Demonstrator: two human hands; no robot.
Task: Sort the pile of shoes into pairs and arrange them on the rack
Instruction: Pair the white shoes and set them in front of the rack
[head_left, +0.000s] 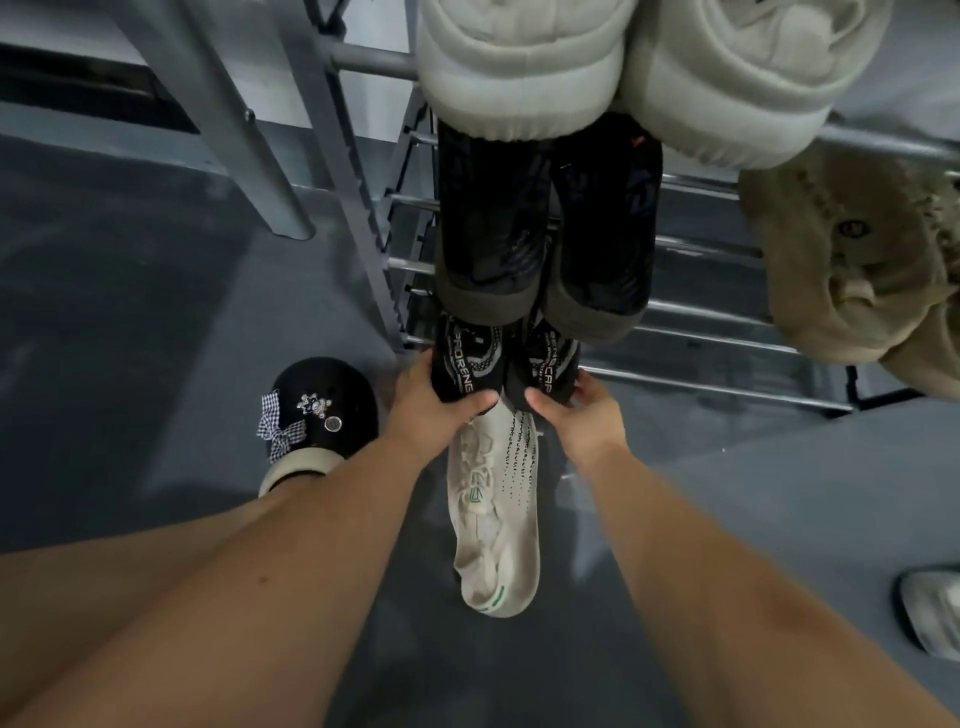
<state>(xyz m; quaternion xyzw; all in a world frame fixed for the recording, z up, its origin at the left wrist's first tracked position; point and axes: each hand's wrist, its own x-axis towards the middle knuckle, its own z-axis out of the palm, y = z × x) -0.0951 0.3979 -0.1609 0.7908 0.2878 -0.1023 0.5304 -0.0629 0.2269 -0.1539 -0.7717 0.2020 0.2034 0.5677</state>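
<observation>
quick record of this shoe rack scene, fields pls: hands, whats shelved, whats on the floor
left hand: left hand grips the left black sneaker
right hand: right hand grips the right black sneaker
placement: both sneakers at a low rung of the grey metal rack
shelved above: dark shoe pair, pale grey pair, tan shoe
floor: white sneaker below the hands; another pale shoe at right edge

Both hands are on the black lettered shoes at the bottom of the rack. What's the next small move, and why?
Probably slide the pair of black shoes with white lettering further onto the grey metal rack: left hand and right hand grip their heels, which overhang the lowest rail.
</observation>
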